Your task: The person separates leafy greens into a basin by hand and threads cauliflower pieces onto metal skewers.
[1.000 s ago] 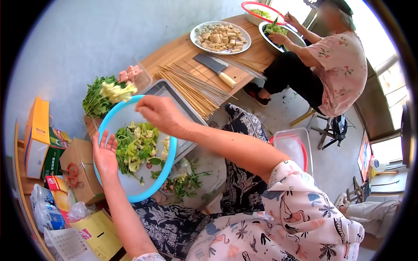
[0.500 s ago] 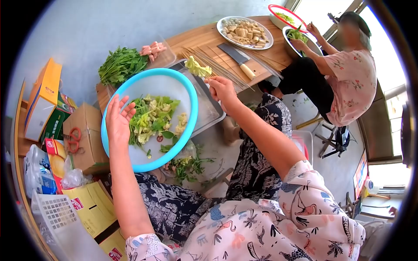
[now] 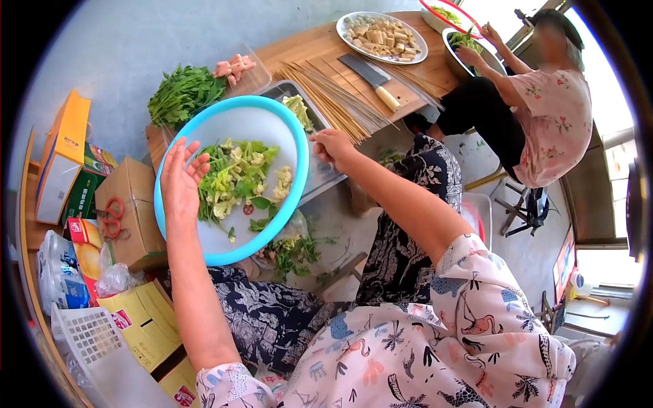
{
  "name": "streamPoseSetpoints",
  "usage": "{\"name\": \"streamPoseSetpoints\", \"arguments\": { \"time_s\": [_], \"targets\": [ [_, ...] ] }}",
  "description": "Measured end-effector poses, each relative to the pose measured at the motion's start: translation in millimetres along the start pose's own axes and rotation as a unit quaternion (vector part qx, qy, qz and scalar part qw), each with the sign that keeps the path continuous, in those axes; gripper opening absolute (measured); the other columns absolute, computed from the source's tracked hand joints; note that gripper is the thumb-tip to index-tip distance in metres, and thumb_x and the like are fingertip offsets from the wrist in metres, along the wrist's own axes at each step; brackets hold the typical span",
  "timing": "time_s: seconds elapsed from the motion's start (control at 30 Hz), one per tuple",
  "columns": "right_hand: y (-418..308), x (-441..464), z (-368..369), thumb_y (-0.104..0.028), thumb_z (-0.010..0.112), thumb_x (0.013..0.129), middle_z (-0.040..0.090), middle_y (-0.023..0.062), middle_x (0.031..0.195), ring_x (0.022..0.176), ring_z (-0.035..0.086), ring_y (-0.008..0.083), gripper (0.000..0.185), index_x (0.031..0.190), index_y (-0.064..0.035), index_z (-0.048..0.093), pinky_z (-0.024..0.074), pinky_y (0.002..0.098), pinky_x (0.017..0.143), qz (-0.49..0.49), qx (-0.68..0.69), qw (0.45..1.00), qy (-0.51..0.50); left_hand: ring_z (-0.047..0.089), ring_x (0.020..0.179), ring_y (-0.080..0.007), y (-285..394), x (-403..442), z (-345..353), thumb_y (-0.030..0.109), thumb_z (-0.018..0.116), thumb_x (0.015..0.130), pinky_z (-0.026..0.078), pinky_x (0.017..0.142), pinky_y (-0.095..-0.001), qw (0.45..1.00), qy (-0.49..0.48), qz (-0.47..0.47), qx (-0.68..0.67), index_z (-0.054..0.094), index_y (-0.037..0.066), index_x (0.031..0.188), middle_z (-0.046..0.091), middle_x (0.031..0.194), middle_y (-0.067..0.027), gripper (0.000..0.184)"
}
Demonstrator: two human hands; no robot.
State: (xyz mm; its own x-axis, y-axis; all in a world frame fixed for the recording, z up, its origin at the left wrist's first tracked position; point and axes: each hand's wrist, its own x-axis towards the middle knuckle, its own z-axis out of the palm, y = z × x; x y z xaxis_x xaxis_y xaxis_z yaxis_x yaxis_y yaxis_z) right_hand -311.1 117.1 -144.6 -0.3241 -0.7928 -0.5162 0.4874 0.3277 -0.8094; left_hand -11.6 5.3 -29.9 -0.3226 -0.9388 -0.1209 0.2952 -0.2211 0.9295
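Observation:
My right hand (image 3: 333, 147) is closed in a pinch on a thin skewer, mostly hidden by the fingers. Pale leafy greens (image 3: 298, 113) sit at its far end, over the metal tray (image 3: 322, 178). Whether they touch the tray I cannot tell. My left hand (image 3: 182, 178) is open, fingers loosely apart and palm turned inward, over the left rim of the blue-rimmed basin (image 3: 304, 158). Inside that basin lie cut leafy greens (image 3: 235, 173) and cauliflower pieces (image 3: 281, 183).
Bamboo skewers (image 3: 326, 98), a cleaver (image 3: 371, 80) and a plate of cut food (image 3: 342, 28) are on the wooden table (image 3: 286, 54). Green leaves (image 3: 183, 95) lie at its left. A co-worker (image 3: 544, 115) sits at right, handling greens. Boxes (image 3: 132, 211) stand at left.
My right hand has moved left and down, bringing the skewered greens over the metal tray. My left hand stays open by the basin rim. The view has shifted slightly.

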Motion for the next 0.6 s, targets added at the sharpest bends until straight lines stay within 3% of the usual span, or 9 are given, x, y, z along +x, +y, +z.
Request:
{"name": "streamPoseSetpoints", "arguments": {
  "time_s": [0.07,0.1,0.13,0.3,0.47,0.6],
  "targets": [
    [-2.4,-0.9,5.7,-0.014,0.052,0.090,0.060,0.0069,0.067,0.046,0.053,0.0148,0.013,0.090,-0.0013,0.057,0.0344,0.0278,0.038,-0.046,-0.114,0.992,-0.003,0.062,0.087,-0.0204,0.0,-0.3,0.7,0.026,0.057,0.094,0.051,0.074,-0.0317,1.000,-0.010,0.002,0.004,0.048,0.003,0.127,0.058,0.112,-0.0134,0.041],
    [-7.8,-0.8,3.8,-0.013,0.054,0.087,0.063,0.0086,0.071,0.053,0.061,0.0169,0.014,0.094,-0.0020,0.059,0.0412,0.0280,0.042,-0.049,-0.145,0.988,-0.016,0.062,0.087,-0.0204,0.3,-0.8,1.7,0.026,0.057,0.094,0.051,0.074,-0.0317,1.000,-0.010,0.001,0.005,0.048,0.003,0.127,0.058,0.112,-0.0134,0.041],
    [-14.6,-2.3,1.6,-0.013,0.054,0.087,0.063,0.0086,0.071,0.053,0.061,0.0169,0.014,0.094,-0.0020,0.059,0.0412,0.0280,0.042,-0.048,-0.145,0.988,-0.016,0.062,0.087,-0.0203,0.7,-1.6,3.6,0.025,0.056,0.094,0.051,0.073,-0.0314,1.000,-0.011,0.002,0.008,0.048,0.003,0.127,0.058,0.112,-0.0133,0.041],
    [-63.0,-5.5,-30.4,-0.014,0.061,0.078,0.067,0.0088,0.076,0.063,0.068,0.0147,0.021,0.093,0.0004,0.065,0.0521,0.0269,0.057,-0.137,-0.413,0.900,0.006,0.062,0.087,-0.0205,-1.2,0.0,1.1,0.024,0.056,0.094,0.051,0.073,-0.0311,1.000,-0.019,0.004,0.020,0.048,0.003,0.126,0.058,0.112,-0.0135,0.040],
    [-105.2,-3.2,-74.3,-0.008,0.060,0.076,0.066,0.0082,0.070,0.058,0.067,0.0144,0.015,0.088,0.0004,0.066,0.0528,0.0268,0.054,-0.164,-0.459,0.872,0.051,0.062,0.087,-0.0200,0.1,0.0,-3.4,0.024,0.055,0.094,0.052,0.073,-0.0306,0.999,-0.024,0.012,0.027,0.050,0.002,0.124,0.059,0.111,-0.0134,0.037],
    [-97.8,15.4,-111.5,-0.007,0.060,0.076,0.065,0.0076,0.065,0.056,0.066,0.0146,0.008,0.079,0.0001,0.064,0.0528,0.0269,0.053,-0.151,-0.463,0.868,0.093,0.062,0.087,-0.0194,4.0,5.9,-16.2,0.024,0.055,0.094,0.052,0.074,-0.0295,0.999,0.008,0.035,0.010,0.052,0.003,0.122,0.061,0.109,-0.0119,0.034]
  ]
}}
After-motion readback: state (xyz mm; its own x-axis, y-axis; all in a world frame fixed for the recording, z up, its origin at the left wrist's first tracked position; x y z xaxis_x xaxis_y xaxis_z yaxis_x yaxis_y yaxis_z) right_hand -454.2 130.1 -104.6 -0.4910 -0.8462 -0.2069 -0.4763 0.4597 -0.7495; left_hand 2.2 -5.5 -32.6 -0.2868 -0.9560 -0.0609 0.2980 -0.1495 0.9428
